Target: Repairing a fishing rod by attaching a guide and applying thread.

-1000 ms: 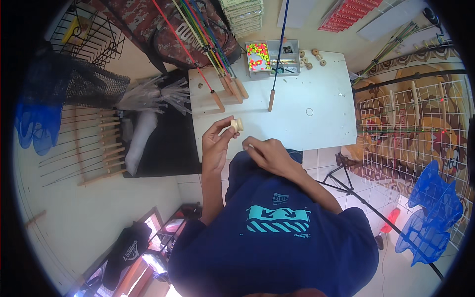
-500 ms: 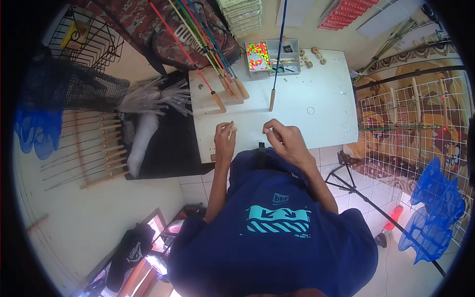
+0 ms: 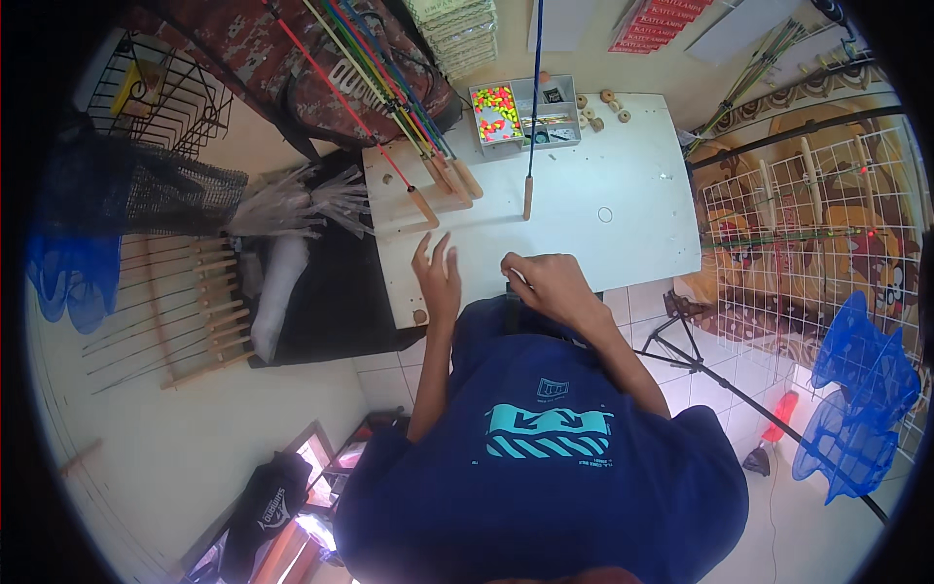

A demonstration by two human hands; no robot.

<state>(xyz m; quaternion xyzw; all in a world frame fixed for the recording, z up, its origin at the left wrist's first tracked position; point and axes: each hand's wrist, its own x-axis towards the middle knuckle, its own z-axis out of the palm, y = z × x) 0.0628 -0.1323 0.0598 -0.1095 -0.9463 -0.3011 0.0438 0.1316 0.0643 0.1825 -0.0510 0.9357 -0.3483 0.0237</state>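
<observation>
Over the near edge of the white table (image 3: 564, 200), my left hand (image 3: 440, 280) has its fingers raised and apart, with nothing visible in them. Just to its right, my right hand (image 3: 556, 282) is closed, thumb and fingertips pressed together; whatever they hold, if anything, is too small to make out. Beyond the hands, a blue fishing rod (image 3: 528, 198) rests its wooden handle on the tabletop. A red rod (image 3: 422, 206) with a similar handle stands farther left, beside a bundle of several coloured rods (image 3: 449, 177).
A grey compartment tray (image 3: 556, 138) with bright red and yellow pieces sits at the table's back. Several cork rings (image 3: 597, 124) lie beside it. A camouflage bag (image 3: 360, 88) is behind the rods. At right are a white wire grid (image 3: 778, 253), blue nets (image 3: 856, 389) and a black tripod (image 3: 681, 355).
My left hand's fingers have spread, and the small pale thing pinched in them is no longer visible there. My right hand has moved slightly left and lower. The whole view has shifted a little.
</observation>
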